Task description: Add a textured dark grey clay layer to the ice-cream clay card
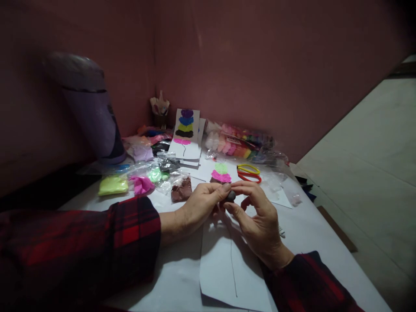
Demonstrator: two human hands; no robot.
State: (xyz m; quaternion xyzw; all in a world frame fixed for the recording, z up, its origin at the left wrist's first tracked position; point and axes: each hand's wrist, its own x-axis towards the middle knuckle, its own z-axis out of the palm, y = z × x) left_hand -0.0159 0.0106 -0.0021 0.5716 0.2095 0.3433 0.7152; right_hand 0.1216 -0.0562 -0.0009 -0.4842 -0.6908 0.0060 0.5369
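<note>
My left hand [204, 200] and my right hand [258, 219] meet over a white sheet of paper [217, 268], their fingers closed around a small dark grey lump of modelling clay [231, 196]. The left thumb presses on its near side, and the right thumb and index finger pinch its other side. Just beyond my fingers the sheet carries a light green clay patch [221, 168] above a bright pink clay patch [221, 176], with a brown one partly hidden below. A thin drawn line runs down the sheet toward me.
Bags of yellow clay [113, 185], pink clay [142, 185] and brown clay [181, 189] lie left of my hands. Behind stands a finished-looking card [188, 147] with coloured layers. Scissors [248, 173] and a large clay pack [234, 143] lie right. A tall purple container [92, 112] stands left.
</note>
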